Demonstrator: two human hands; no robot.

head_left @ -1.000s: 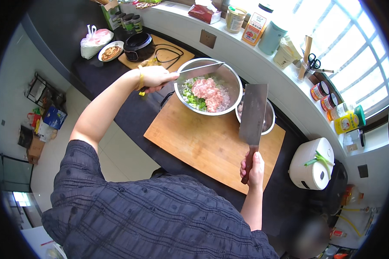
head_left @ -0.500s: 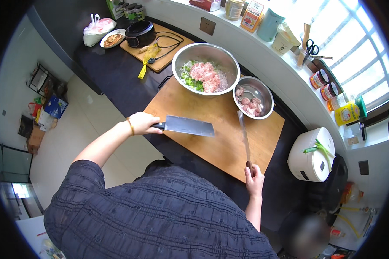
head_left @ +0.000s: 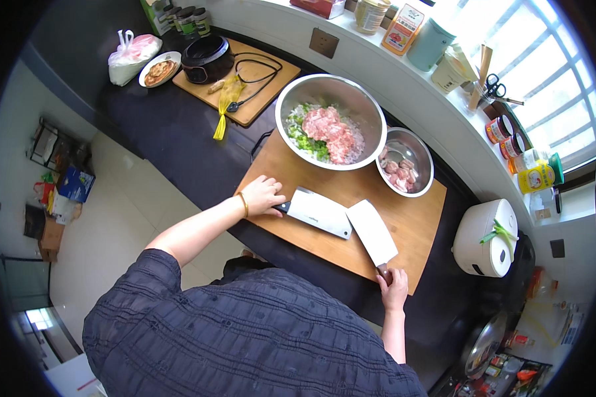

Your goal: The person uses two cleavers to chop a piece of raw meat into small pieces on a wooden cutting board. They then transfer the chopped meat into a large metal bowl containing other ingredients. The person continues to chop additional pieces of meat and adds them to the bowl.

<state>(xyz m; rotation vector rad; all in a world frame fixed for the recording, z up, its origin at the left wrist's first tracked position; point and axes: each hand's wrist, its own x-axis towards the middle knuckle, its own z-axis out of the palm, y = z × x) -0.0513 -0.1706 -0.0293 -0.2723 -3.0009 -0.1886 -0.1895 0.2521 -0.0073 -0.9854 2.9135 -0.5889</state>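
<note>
Left hand (head_left: 263,195) holds black-handled cleaver (head_left: 318,212); right hand (head_left: 394,290) holds brown-handled cleaver (head_left: 372,233). Both cleavers extend over the wooden cutting board (head_left: 414,225).

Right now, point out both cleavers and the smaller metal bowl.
Black-handled cleaver (head_left: 320,212), head view: middle of the blade.
Brown-handled cleaver (head_left: 372,232), head view: middle of the blade.
Smaller metal bowl (head_left: 423,159), head view: inner wall.

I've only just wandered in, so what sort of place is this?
Probably a home kitchen: two cleavers are at a wooden cutting board, a steel bowl holds minced meat and chopped greens, and a white cooker stands nearby.
</note>
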